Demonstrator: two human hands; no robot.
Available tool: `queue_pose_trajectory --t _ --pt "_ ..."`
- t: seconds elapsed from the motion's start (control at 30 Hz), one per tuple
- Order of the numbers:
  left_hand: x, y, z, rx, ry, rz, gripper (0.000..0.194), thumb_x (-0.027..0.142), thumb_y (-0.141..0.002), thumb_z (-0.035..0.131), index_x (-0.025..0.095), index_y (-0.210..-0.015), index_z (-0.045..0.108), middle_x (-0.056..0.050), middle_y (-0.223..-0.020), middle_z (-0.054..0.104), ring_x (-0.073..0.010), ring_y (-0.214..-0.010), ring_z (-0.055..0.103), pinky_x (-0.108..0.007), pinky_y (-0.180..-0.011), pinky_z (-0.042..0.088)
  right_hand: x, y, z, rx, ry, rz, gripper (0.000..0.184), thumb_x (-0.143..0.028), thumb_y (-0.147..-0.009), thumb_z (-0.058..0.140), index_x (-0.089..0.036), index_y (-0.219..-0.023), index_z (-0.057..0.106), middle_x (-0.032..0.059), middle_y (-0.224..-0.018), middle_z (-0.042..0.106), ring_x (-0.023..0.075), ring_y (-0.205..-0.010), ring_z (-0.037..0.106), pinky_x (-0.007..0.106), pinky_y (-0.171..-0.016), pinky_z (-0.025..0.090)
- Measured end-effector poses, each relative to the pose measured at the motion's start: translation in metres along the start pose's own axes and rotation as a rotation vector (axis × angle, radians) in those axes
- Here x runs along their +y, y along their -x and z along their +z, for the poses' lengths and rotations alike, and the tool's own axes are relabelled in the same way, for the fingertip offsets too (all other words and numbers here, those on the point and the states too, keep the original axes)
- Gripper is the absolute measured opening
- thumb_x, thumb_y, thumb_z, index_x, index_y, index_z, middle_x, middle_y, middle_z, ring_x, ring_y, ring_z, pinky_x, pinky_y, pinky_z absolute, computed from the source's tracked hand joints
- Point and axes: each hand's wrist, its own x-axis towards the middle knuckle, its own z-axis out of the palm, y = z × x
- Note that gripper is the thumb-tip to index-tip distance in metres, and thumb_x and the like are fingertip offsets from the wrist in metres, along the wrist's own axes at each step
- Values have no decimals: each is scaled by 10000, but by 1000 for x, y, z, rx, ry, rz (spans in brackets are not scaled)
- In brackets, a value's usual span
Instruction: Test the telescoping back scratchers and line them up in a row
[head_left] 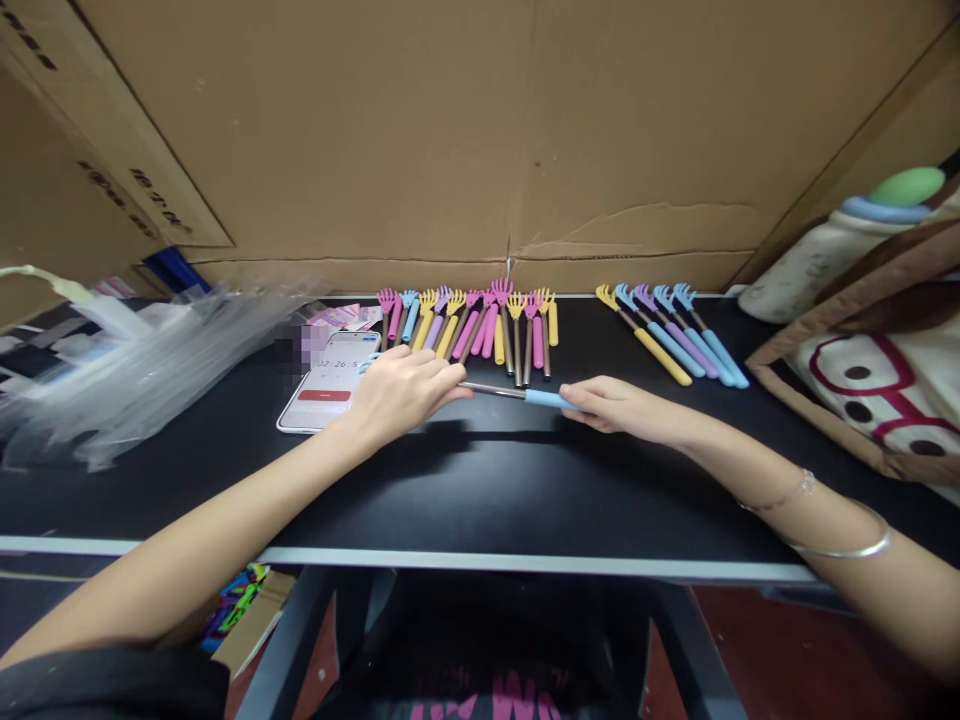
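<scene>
Between my two hands, above the black tabletop, a blue back scratcher (546, 398) lies almost level. My left hand (409, 392) is closed round its metal shaft near the claw end; a bit of blue claw pokes out past the knuckles. Around the far end of the blue handle, the fingers of my right hand (611, 405) are wrapped. Behind my hands, a row of pink, yellow, purple and blue claw heads on rods, with loose coloured handle sleeves (538, 343), lies along the back. Further right, several whole back scratchers (664, 340) lie side by side.
A phone (330, 385) showing a running timer lies by my left hand. Clear plastic bags (165, 350) cover the left side. At right are a pale bottle (821, 255) and a brown-edged bag (862, 400). Cardboard (450, 130) walls the back. Below, a box (255, 620) holds colourful pieces.
</scene>
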Motion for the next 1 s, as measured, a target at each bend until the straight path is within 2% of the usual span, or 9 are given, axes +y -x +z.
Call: queue_pose_trajectory --t 0.07,0.2,0.3,0.43,0.57,0.67,0.77,1.0 --pt "0 1 3 -14 32 -12 466 425 -1023 336 177 -724 594 -20 -611 617 -154 -577 552 -290 -570 279 0 0 0 23 48 -27 569 -710 -881 334 -196 -656 429 -37 -580 377 90 -508 318 258 -526 299" --pt "1 4 9 -80 62 -39 503 433 -1030 292 181 -708 586 -20 -574 599 -156 -525 545 -287 -534 266 -2 0 1 128 279 -97 484 -576 -920 325 -195 -651 450 -12 -606 446 119 -573 406 266 -599 332" --pt "2 4 9 -229 77 -91 477 458 -1017 324 189 -737 601 -28 -588 618 -177 -537 573 -281 -515 255 -5 2 2 200 410 -96 423 -496 -925 344 -194 -672 499 -7 -604 486 128 -574 442 261 -605 328" --pt "4 1 3 -437 149 -170 447 461 -1010 341 197 -777 615 -41 -654 660 -196 -604 623 -268 -515 274 -9 5 6 222 460 -137 402 -441 -945 345 -198 -696 546 -7 -596 524 127 -548 475 244 -586 330" --pt "6 -2 0 -561 216 -215 450 468 -1015 313 204 -818 619 -36 -693 683 -192 -631 646 -256 -524 294 -7 7 10 285 580 -157 376 -420 -957 368 -210 -727 579 -12 -565 546 127 -491 477 233 -540 307" --pt "8 -3 0 -612 242 -233 453 466 -1019 292 205 -844 618 -40 -736 700 -204 -664 661 -258 -532 299 -2 8 12 364 735 -191 365 -443 -972 383 -222 -778 600 -7 -571 583 139 -488 511 236 -512 271" --pt "9 -3 0 -643 277 -251 458 471 -1021 278 207 -846 609 -38 -747 703 -209 -680 666 -260 -535 292 3 8 16 463 880 -283 383 -466 -990 373 -223 -802 601 6 -595 622 151 -527 562 242 -507 257" --pt "13 -3 -2 -651 401 -276 442 457 -1025 279 213 -812 580 -12 -735 685 -193 -681 651 -259 -532 252 1 10 21 658 1090 -501 391 -464 -997 400 -194 -834 631 27 -680 659 136 -606 587 249 -558 310"
